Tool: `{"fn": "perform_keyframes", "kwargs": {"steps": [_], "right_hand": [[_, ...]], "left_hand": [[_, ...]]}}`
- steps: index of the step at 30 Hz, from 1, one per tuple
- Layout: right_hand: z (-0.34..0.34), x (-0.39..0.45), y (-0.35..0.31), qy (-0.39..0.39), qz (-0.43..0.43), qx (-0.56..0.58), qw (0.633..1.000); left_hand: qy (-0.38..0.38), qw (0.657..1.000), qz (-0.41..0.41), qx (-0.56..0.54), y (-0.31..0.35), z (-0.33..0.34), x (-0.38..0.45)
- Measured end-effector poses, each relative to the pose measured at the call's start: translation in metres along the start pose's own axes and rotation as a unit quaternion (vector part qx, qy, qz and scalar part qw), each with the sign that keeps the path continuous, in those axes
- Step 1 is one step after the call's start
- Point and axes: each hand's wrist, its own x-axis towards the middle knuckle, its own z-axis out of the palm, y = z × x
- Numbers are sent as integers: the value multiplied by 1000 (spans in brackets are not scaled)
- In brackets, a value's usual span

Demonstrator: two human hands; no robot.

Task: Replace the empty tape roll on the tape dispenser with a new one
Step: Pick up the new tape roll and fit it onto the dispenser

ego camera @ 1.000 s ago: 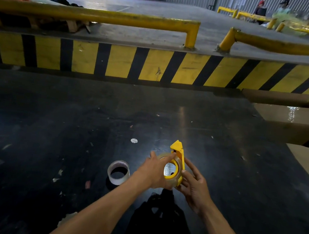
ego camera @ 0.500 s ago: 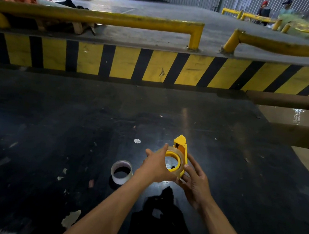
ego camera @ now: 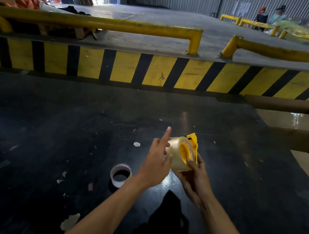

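Note:
My right hand (ego camera: 194, 173) grips the yellow tape dispenser (ego camera: 193, 143) from below, above the black table. A clear new tape roll (ego camera: 174, 153) sits on the dispenser's yellow hub. My left hand (ego camera: 156, 161) rests against the left face of that roll, its index finger pointing up and the other fingers touching the tape. The empty tape roll (ego camera: 120, 174), a pale thin ring, stands on the table just left of my left wrist.
The black table (ego camera: 55, 127) is scuffed and dotted with bits of tape. Behind it runs a yellow and black striped kerb (ego camera: 128, 68) with yellow guard rails (ego camera: 102, 23). Cardboard boxes (ego camera: 294, 127) stand at the right. Two people stand far back right.
The dispenser with the roll has turned, its hub now facing right. My left hand has loosened its grasp on the roll and lifted its index finger.

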Motion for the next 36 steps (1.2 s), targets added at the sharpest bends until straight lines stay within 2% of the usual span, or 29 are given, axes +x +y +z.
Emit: {"fn": "perform_keyframes", "kwargs": {"steps": [2, 5, 8, 11, 15, 20, 25, 28, 30, 31, 34, 36], "right_hand": [[-3, 0, -2, -28, 34, 48, 998], [-2, -5, -4, -80, 70, 71, 992], [2, -9, -5, -121, 75, -41, 989], [4, -9, -2, -99, 49, -163, 980], [6, -8, 0, -72, 20, -180, 981], [4, -3, 5, -30, 3, -179, 983], [13, -8, -8, -38, -5, -269, 962], [17, -10, -18, -23, -96, -366, 925], [22, -15, -27, -74, -162, -424, 888], [25, -17, -31, -105, -192, -467, 857], [36, -17, -41, -151, -262, -618, 726], [42, -13, -46, -162, -288, -653, 681]], "left_hand": [[18, 993, -48, -104, -6, -6, 1], [-55, 962, -141, -225, -12, -16, -1], [-119, 942, -134, -285, -14, -20, -3], [-155, 935, -116, -297, -15, -21, -2], [-175, 927, -125, -307, -17, -20, -4], [-139, 926, -122, -330, -16, -10, -5], [-112, 936, -116, -313, -21, -8, -8], [-99, 947, -104, -288, -25, -8, -12], [-92, 951, -98, -278, -28, -8, -13], [-91, 954, -95, -270, -29, -9, -14], [-104, 959, -88, -249, -30, -9, -13], [-107, 961, -88, -238, -30, -9, -13]]}}
